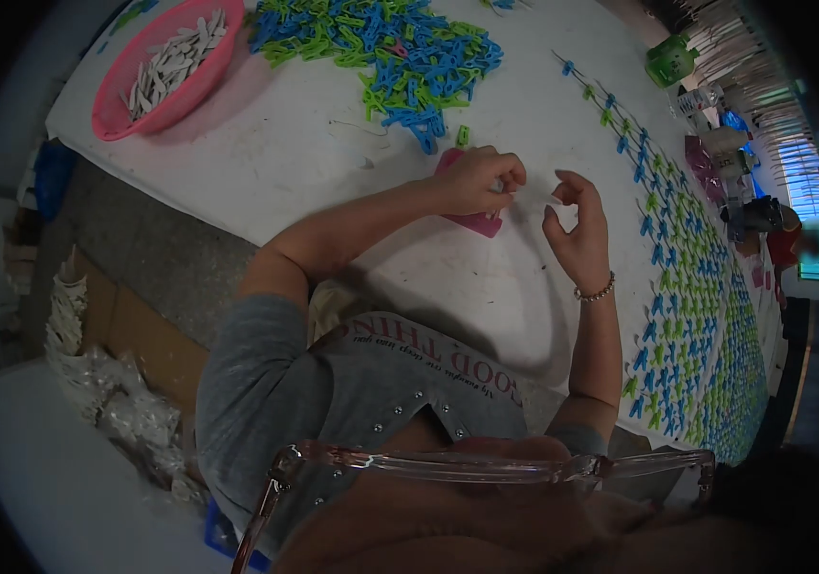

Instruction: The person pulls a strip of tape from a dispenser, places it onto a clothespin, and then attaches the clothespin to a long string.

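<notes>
My left hand (482,182) is closed over a small pink plastic block (479,224) on the white table. Its thumb and fingers are drawn together, with a pale bit showing between them that I cannot make out. To its right, my right hand (577,225) is raised with thumb and forefinger curved and apart, a beaded bracelet at the wrist. Just beyond the pink block lies one green clothespin (464,136). A heap of blue and green clothespins (409,62) spreads farther back.
A pink basin (165,103) of slim whitish pieces stands at the back left. Strings of blue and green clothespins (682,306) cover the table's right side. A green container (670,61) is at the far right. Clear plastic bags (137,411) lie below, left of the table.
</notes>
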The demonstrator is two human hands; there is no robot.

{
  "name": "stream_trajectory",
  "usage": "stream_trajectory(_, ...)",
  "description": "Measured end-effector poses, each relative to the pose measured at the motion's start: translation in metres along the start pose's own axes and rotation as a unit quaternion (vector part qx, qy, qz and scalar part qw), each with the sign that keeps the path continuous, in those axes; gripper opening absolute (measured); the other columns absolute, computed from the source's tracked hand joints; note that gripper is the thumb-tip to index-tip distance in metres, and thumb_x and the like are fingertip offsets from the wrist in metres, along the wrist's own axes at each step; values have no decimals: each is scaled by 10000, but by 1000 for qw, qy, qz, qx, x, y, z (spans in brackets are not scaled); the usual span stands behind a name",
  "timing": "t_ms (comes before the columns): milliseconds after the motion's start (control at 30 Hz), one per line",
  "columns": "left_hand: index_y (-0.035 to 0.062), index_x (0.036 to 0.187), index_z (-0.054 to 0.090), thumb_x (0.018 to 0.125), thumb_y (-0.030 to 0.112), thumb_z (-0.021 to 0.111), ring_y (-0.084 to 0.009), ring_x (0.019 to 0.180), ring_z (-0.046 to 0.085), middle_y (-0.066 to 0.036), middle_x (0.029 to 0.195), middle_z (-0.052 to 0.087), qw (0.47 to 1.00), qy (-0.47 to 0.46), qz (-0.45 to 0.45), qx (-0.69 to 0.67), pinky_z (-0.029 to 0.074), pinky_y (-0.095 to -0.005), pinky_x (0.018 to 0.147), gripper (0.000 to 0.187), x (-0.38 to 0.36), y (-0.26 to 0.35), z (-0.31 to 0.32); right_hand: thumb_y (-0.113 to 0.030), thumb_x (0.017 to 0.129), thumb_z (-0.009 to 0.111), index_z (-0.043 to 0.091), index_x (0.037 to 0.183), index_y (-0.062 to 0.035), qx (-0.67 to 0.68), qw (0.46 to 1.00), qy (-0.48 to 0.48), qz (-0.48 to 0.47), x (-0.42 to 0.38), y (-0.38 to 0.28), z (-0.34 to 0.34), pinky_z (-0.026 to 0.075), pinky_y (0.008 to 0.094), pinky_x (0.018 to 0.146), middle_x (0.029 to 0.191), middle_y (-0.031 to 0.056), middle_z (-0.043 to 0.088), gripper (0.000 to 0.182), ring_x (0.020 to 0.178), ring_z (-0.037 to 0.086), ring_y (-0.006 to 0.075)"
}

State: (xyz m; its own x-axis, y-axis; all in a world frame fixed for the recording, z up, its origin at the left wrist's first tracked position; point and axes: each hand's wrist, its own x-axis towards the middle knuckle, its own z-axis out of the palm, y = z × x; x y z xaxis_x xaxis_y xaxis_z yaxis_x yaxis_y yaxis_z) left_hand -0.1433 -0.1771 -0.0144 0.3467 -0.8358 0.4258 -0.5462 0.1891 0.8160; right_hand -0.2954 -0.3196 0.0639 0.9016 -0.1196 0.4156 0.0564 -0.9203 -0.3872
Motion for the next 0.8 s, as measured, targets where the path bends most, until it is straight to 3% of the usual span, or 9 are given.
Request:
stream_trajectory(67, 70, 958, 581, 754, 88, 667, -178, 841, 606, -43, 905, 640, 997, 13, -44, -64, 478, -311, 814, 222, -1, 5, -13, -77, 750, 674, 581, 1072, -45, 170, 983, 9, 72, 13, -4, -4, 450, 325, 820, 957, 89, 629, 337, 933, 588, 209)
stream_trajectory(167, 53, 997, 565, 769, 79, 684, -143, 883, 604, -52, 952, 619, 985, 109, -80, -103, 472, -274, 837, 259, -12, 5, -41, -170, 799, 683, 624, 996, -9, 179, 977, -48, 101, 34, 34, 24, 477, 316, 799, 927, 115, 659, 261, 881, 625, 204)
stream_trajectory(233, 51, 1016, 559, 770, 79, 687, -132, 883, 597, -40, 943, 613, 985, 123, -64, -98, 467, -270, 834, 278, -21, 4, -54, -342, 843, 644, 675, 874, -22, 135, 970, -135, 150, 53, 32, 45, 499, 348, 742, 827, 120, 673, 323, 753, 646, 242)
stream_trajectory(300, 58, 1040, 549, 774, 65, 689, -111, 880, 574, -21, 938, 599, 979, 170, -81, -80, 454, -265, 837, 300, -34, 13, -59, -458, 854, 607, 673, 823, -16, 17, 957, -223, 182, 77, 18, 59, 501, 318, 682, 734, 127, 659, 448, 698, 638, 240)
stream_trajectory(367, 62, 1040, 545, 775, 57, 689, -105, 876, 563, -14, 931, 592, 979, 172, -73, -85, 449, -264, 837, 301, -46, 11, -59, -516, 834, 589, 687, 778, -39, -76, 960, -231, 138, 91, 26, 88, 500, 354, 646, 703, 144, 654, 490, 655, 636, 272)
stream_trajectory(600, 70, 1038, 533, 778, 26, 685, -90, 846, 519, 11, 898, 549, 972, 188, -98, -99, 430, -256, 824, 304, -70, 6, -48, -417, 792, 641, 675, 746, -42, -3, 956, -258, 139, 104, 52, 116, 491, 366, 659, 716, 145, 653, 379, 672, 628, 269)
stream_trajectory(733, 81, 1043, 526, 781, 13, 673, -82, 841, 502, 21, 903, 530, 967, 170, -102, -162, 422, -249, 812, 308, -69, 8, -42, -283, 826, 635, 639, 806, -11, 74, 979, -145, 126, 82, 74, 102, 478, 331, 664, 738, 112, 639, 272, 681, 597, 212)
stream_trajectory(800, 92, 1055, 521, 787, 2, 657, -72, 851, 501, 26, 911, 527, 931, 141, -186, -282, 417, -241, 789, 313, -66, 15, -42, -237, 849, 624, 622, 830, -3, 127, 980, -100, 114, 65, 71, 86, 472, 309, 656, 741, 88, 634, 236, 679, 583, 177)
